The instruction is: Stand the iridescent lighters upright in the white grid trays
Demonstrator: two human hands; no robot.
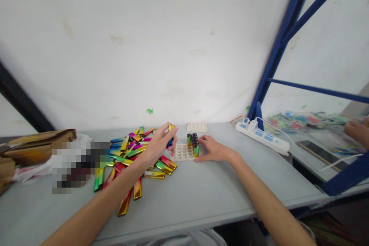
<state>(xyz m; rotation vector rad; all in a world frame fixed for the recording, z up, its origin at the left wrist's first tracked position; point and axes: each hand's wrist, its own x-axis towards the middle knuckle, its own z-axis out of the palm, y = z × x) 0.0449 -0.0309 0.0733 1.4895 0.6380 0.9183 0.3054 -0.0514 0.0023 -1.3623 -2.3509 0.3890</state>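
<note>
My left hand (161,140) is closed around a slim shiny stick (171,127) with a gold end and a blue part, held upright over the left end of a white tray (181,153) of round holes. Several similar metallic sticks (196,150) with black tops stand upright in the tray's right part. My right hand (215,150) curves round the tray's right end, fingers at the back and thumb at the front, close against the standing sticks. Left of the tray lies a loose pile of shiny coloured sticks (137,189), partly hidden behind my left forearm.
A second white tray (197,127) lies by the wall. At right are a white power strip (262,137), a blue metal frame (271,61), a phone (321,155) and another person's hand (357,132). Brown cardboard (43,148) and plastic wrap lie at left.
</note>
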